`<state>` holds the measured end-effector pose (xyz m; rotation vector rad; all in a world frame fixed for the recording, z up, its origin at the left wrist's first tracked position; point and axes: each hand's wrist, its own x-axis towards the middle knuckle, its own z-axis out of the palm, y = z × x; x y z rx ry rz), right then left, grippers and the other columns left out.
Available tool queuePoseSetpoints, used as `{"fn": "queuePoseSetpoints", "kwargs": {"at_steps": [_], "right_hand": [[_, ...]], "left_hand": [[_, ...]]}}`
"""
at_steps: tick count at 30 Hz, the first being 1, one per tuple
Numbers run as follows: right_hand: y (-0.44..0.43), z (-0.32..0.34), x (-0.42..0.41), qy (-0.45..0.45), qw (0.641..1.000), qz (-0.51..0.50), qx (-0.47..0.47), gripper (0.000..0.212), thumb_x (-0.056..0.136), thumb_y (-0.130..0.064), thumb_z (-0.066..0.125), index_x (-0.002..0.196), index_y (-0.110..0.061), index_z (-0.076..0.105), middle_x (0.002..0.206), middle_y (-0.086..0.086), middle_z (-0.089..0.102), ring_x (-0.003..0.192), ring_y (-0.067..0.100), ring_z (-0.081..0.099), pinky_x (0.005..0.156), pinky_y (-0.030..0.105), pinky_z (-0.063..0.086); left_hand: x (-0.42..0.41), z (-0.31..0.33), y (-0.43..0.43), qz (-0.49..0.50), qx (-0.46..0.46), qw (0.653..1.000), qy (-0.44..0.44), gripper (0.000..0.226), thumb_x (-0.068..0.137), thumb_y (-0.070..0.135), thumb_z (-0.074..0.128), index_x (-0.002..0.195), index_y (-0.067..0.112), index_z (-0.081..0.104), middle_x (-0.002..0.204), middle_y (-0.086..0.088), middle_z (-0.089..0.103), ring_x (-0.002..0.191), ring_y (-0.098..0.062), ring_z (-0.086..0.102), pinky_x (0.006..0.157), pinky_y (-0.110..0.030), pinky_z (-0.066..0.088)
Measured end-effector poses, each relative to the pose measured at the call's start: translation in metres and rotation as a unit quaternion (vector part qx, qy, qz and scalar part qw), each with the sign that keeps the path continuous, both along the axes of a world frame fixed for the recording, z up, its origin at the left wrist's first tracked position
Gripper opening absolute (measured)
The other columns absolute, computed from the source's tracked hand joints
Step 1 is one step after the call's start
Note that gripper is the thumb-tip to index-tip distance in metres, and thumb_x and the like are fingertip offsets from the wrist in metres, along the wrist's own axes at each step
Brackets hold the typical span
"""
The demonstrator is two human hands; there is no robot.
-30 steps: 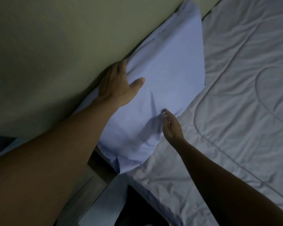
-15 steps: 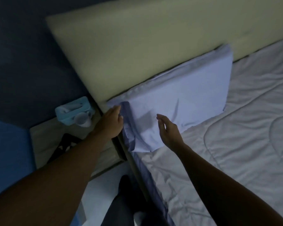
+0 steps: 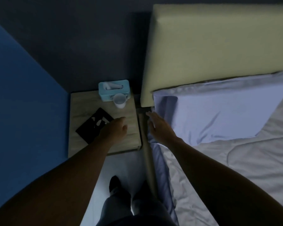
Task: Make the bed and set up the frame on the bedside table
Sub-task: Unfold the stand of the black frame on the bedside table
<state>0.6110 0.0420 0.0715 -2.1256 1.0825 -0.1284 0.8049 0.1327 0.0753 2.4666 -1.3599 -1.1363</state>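
**Frame lies flat while both your hands have left the pillow**

Frame [image 3: 95,125] is the dark, flat rectangle lying face-up on the bedside worktop [image 3: 129,136], and your left hand [image 3: 116,128] now hangs just over its near corner, fingers loosely curled and holding nothing. Whether it already touches the frame cannot be told in this dim light. Your right hand [image 3: 158,126] is spread open and empty above the gap between the worktop and the bed rail [image 3: 148,154], apart from the pillow.

Half a second ago both hands were on the pillow's near end, the left gripping its corner and the right hovering over the case. Both have since let go and swung left toward the worktop, and your view has turned with them. The pillow [image 3: 219,111] now rests against the headboard [image 3: 219,46] with only light creases, and the quilt [image 3: 243,168] lies spread beneath it, so the bed part looks about finished.

That puts you at the start of the frame step. Behind the frame stand a white cup [image 3: 119,100] and a light blue tissue box [image 3: 113,92], the cup just in front of the box. Standing the frame upright will likely need both hands, and the cup is close enough to knock.
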Motion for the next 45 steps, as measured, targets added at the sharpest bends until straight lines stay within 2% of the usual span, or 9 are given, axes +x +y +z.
{"fn": "queuePoseSetpoints", "kwargs": {"at_steps": [4,12,16,21,25,29,39,42,45], "right_hand": [[0.01,-0.015,0.048,0.036,0.998,0.057,0.002,0.043,0.101,-0.035,0.037,0.142,-0.021,0.043,0.136,0.007,0.056,0.126,0.022,0.055,0.099,0.049,0.05],[0.035,-0.058,0.13,0.091,0.979,0.176,-0.049,0.057,0.099,-0.022,0.051,0.153,-0.014,0.034,0.156,0.011,0.041,0.147,0.026,0.034,0.118,0.041,0.032],[0.035,-0.087,0.161,0.127,0.956,0.253,-0.073,0.064,0.097,-0.024,0.05,0.156,-0.012,0.027,0.16,0.014,0.033,0.148,0.03,0.031,0.119,0.04,0.03],[0.027,-0.127,0.195,0.135,0.92,0.352,-0.104,0.067,0.098,-0.02,0.049,0.158,-0.014,0.021,0.165,0.009,0.024,0.153,0.027,0.019,0.12,0.038,0.023],[0.023,-0.173,0.211,0.139,0.905,0.388,-0.107,0.07,0.099,-0.021,0.049,0.159,-0.013,0.016,0.166,0.009,0.019,0.155,0.025,0.012,0.124,0.041,0.02],[0.023,-0.216,0.212,0.146,0.895,0.405,-0.114,0.073,0.1,-0.02,0.049,0.16,-0.012,0.009,0.168,0.01,0.011,0.155,0.023,0.006,0.126,0.037,0.008],[0.014,-0.311,0.211,0.07,0.868,0.448,-0.2,0.072,0.099,-0.017,0.051,0.159,-0.007,0.013,0.167,0.011,0.013,0.155,0.025,0.008,0.127,0.037,0.008],[0.005,-0.331,0.204,0.027,0.862,0.455,-0.223,0.068,0.102,-0.021,0.048,0.159,-0.009,0.013,0.168,0.009,0.012,0.155,0.023,0.009,0.124,0.033,0.002],[-0.005,-0.342,0.188,-0.001,0.868,0.443,-0.227,0.064,0.104,-0.026,0.044,0.159,-0.009,0.014,0.168,0.009,0.011,0.155,0.021,0.011,0.127,0.037,0.006]], "left_hand": [[0.031,-0.011,0.025,0.0,0.014,1.0,-0.019,0.053,0.102,0.041,0.035,0.152,0.025,0.031,0.156,-0.006,0.037,0.14,-0.028,0.039,0.111,-0.039,0.036],[0.081,-0.044,0.08,0.064,0.023,0.998,-0.006,0.054,0.102,0.038,0.039,0.153,0.022,0.03,0.157,-0.007,0.036,0.142,-0.029,0.036,0.112,-0.041,0.035],[0.096,-0.063,0.1,0.127,0.023,0.992,-0.006,0.055,0.102,0.037,0.04,0.154,0.022,0.027,0.158,-0.006,0.034,0.141,-0.029,0.037,0.112,-0.038,0.033],[0.114,-0.098,0.115,0.199,0.013,0.98,-0.015,0.057,0.099,0.041,0.042,0.152,0.024,0.03,0.153,-0.007,0.041,0.134,-0.031,0.045,0.108,-0.042,0.041],[0.125,-0.129,0.118,0.231,0.0,0.972,-0.031,0.056,0.1,0.038,0.044,0.151,0.02,0.032,0.148,-0.009,0.045,0.13,-0.029,0.048,0.104,-0.041,0.044],[0.13,-0.165,0.122,0.248,-0.012,0.968,-0.045,0.056,0.099,0.038,0.047,0.15,0.02,0.034,0.145,-0.01,0.049,0.127,-0.03,0.051,0.101,-0.044,0.047],[0.111,-0.263,0.109,0.262,-0.073,0.957,-0.099,0.06,0.098,0.04,0.047,0.152,0.02,0.03,0.153,-0.009,0.04,0.134,-0.03,0.044,0.107,-0.045,0.042],[0.095,-0.285,0.107,0.289,-0.085,0.947,-0.115,0.062,0.096,0.04,0.047,0.152,0.02,0.028,0.154,-0.01,0.037,0.134,-0.032,0.044,0.106,-0.045,0.042],[0.072,-0.297,0.107,0.324,-0.105,0.931,-0.131,0.061,0.096,0.036,0.049,0.151,0.018,0.03,0.152,-0.012,0.039,0.132,-0.033,0.045,0.105,-0.046,0.044]]}}
